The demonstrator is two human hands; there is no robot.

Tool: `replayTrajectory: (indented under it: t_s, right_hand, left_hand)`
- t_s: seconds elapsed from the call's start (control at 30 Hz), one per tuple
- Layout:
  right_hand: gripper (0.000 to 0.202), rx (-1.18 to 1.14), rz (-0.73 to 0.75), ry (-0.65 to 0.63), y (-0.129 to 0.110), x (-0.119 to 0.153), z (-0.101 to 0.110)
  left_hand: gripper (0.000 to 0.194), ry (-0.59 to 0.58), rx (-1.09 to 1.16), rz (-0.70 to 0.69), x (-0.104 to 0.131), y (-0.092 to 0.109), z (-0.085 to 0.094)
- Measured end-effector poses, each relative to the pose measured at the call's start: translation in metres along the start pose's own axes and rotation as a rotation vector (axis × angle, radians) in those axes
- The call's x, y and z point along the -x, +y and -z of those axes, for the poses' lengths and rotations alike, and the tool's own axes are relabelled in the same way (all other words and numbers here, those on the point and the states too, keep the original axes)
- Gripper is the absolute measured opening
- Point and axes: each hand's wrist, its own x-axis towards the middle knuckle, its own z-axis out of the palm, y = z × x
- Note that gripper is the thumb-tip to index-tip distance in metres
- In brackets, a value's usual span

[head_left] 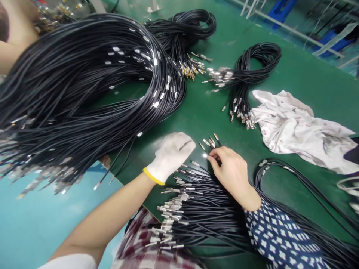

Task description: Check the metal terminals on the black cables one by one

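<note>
My right hand (232,173), bare below a blue patterned sleeve, pinches a black cable close to its shiny metal end (205,155). Several other cable ends (211,140) stick out just past its fingertips. To the left, my left hand (174,152) wears a white knit glove with a yellow cuff. Its fingers are curled closed, and whatever they may hold is hidden. Below both hands lies a wide row of black cables (215,216), their metal-tipped ends pointing left.
A large looped bundle of black cables (157,93) covers the left side. Smaller coiled bundles (207,22) (263,61) lie farther back on the green table (196,116). A crumpled white cloth (297,127) is at right. Another person's arm (17,37) shows top left.
</note>
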Motion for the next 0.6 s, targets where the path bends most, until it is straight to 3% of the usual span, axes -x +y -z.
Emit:
replayTrajectory:
  t_s: [0.2, 0.33, 0.47, 0.6]
  right_hand:
    - [0.01, 0.019, -0.007, -0.133, -0.004, -0.008, 0.007]
    - [0.012, -0.029, 0.09, -0.098, -0.002, 0.002, 0.005]
    - [0.017, -0.054, 0.167, -0.007, -0.004, 0.016, 0.006]
    - [0.009, -0.246, 0.1, 0.018, -0.012, 0.012, 0.012]
  left_hand:
    - [0.028, 0.001, -0.147, -0.094, 0.0, -0.005, -0.007]
    - [0.034, -0.008, -0.286, -0.181, 0.002, -0.005, -0.009]
    - [0.033, -0.143, -0.089, -0.126, 0.003, 0.001, -0.002]
    - [0.026, -0.223, 0.138, -0.011, 0.004, 0.008, 0.007]
